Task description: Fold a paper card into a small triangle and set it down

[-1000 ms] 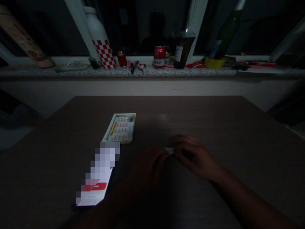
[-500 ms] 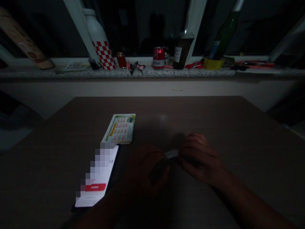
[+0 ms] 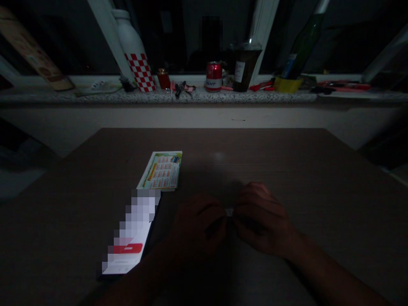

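The room is dim. My left hand (image 3: 197, 223) and my right hand (image 3: 263, 219) meet above the dark wooden table (image 3: 287, 161), fingers curled and pinched together on a small pale item (image 3: 228, 211) between them. Only a sliver of that item shows, too little to name. Left of my hands a lit phone (image 3: 132, 236) lies flat, its screen partly blurred. Beyond the phone lies a colourful printed calendar card (image 3: 162, 171).
A stone window sill (image 3: 159, 97) behind the table carries a white bottle with red checks (image 3: 135, 53), a red can (image 3: 213, 76), a dark cup (image 3: 244, 68), a green bottle (image 3: 301, 42), yellow tape (image 3: 284, 83) and small tools.
My hands have drawn closer together and slightly toward me. The pale item showed more between them half a second ago; now it is nearly covered by my fingers.
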Tool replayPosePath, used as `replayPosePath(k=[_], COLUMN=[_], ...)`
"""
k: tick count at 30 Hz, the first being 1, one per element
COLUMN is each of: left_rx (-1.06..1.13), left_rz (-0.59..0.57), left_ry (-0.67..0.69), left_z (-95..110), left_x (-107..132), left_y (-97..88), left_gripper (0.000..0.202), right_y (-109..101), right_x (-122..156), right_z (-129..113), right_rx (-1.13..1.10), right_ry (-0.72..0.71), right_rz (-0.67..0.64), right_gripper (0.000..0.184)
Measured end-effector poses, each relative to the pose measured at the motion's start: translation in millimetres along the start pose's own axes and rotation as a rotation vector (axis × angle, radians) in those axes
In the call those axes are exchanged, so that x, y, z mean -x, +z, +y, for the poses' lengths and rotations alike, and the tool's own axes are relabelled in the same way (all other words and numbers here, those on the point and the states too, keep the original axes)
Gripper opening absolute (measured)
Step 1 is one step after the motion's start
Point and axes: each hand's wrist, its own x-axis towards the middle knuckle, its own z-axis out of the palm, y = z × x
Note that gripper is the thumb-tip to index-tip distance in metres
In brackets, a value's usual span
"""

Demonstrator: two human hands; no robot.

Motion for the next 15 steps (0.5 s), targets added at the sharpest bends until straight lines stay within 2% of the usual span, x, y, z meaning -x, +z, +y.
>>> replayPosePath(k=[7,15], left_rx=[0.015,0.025], left_rz=[-0.007,-0.039], left_ry=[0.015,0.023], left_z=[4,3], left_x=[-1,-1], left_y=[4.3,7.5], left_gripper=[0.01,0.009], right_y=[4,11], right_x=[-1,-1], right_z=[-2,-2], right_rx=[-0.039,-0.03], right_ry=[0.003,0.031], right_rz=[0.01,0.015], right_gripper=[0.02,0.015])
